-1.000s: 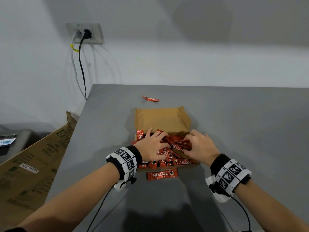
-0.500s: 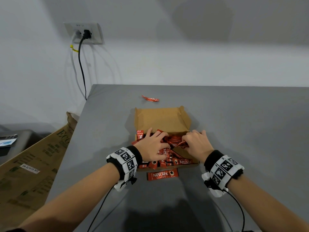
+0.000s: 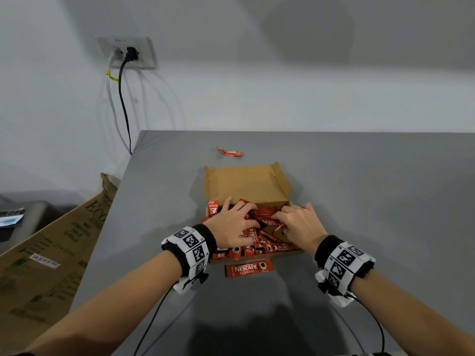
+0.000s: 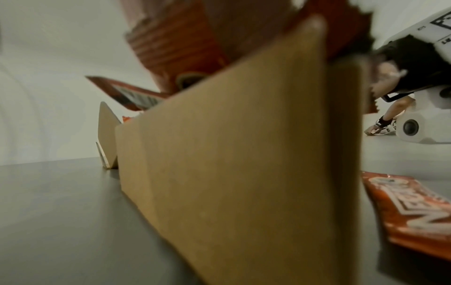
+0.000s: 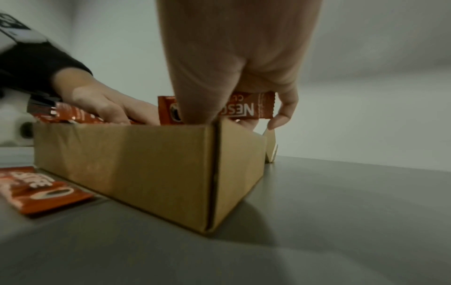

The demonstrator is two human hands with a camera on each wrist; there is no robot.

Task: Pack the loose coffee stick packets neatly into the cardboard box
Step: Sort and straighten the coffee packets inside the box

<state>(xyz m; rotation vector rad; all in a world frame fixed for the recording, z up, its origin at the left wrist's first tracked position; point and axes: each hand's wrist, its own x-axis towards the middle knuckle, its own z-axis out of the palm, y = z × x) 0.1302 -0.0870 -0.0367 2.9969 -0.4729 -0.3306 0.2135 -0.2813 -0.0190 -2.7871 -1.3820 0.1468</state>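
Packets (image 3: 259, 242) in cardboard box (image 3: 246, 186): light, slick, floppy; best pinched mid-length. Left hand (image 3: 232, 224) lay flat over pile; right hand (image 3: 298, 223) pinched packet (image 5: 246, 110)

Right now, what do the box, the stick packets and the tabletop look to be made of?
Cardboard box: plain brown, matte, with creased corners. Stick packets: glossy red printed film, crimped ends, probably plastic laminate. Table: smooth grey, faint sheen; material unclear.
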